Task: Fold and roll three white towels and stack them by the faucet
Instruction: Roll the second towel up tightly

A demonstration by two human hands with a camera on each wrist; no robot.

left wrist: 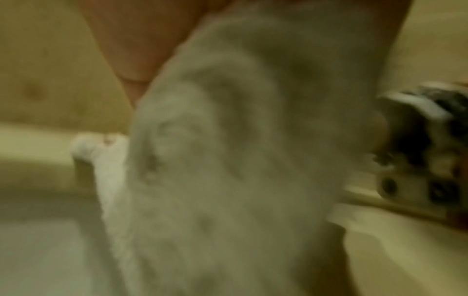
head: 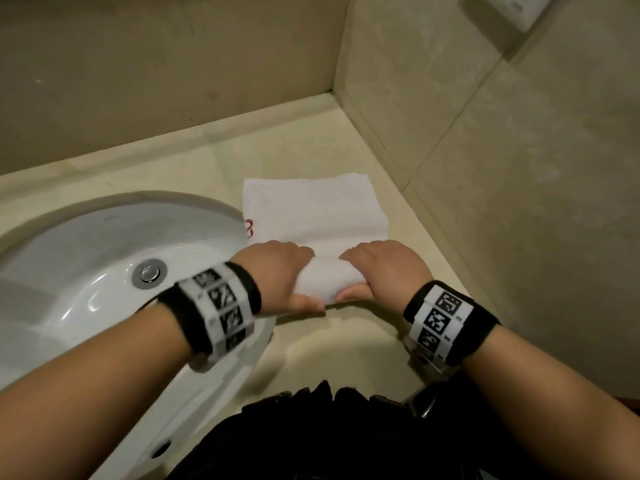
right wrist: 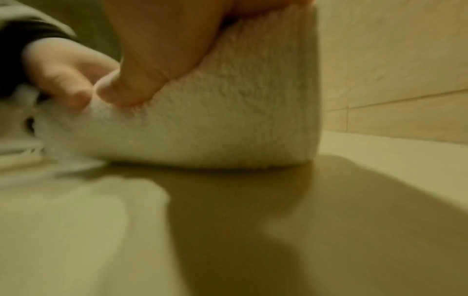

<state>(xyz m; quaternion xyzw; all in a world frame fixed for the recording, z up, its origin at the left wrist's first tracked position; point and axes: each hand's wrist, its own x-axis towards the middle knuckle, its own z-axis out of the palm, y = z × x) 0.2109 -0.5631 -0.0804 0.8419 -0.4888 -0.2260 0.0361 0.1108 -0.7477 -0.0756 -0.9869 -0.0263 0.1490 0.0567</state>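
A white towel [head: 311, 206] with a small red mark at its left edge lies folded on the beige counter [head: 346, 344], right of the sink. Its near end is rolled into a thick roll [head: 327, 280]. My left hand [head: 277, 275] grips the roll's left end and my right hand [head: 384, 271] grips its right end, thumbs on the near side, fingers curled over the top. The right wrist view shows the roll [right wrist: 228, 120] resting on the counter with both thumbs pressed into it. The left wrist view is blurred and filled by the roll [left wrist: 240, 160].
The white sink basin [head: 86, 265] with a chrome drain [head: 149, 272] sits to the left, its rim touching the towel's left side. Tiled walls [head: 502, 168] close the corner behind and to the right. Dark clothing [head: 346, 434] lies at the counter's near edge.
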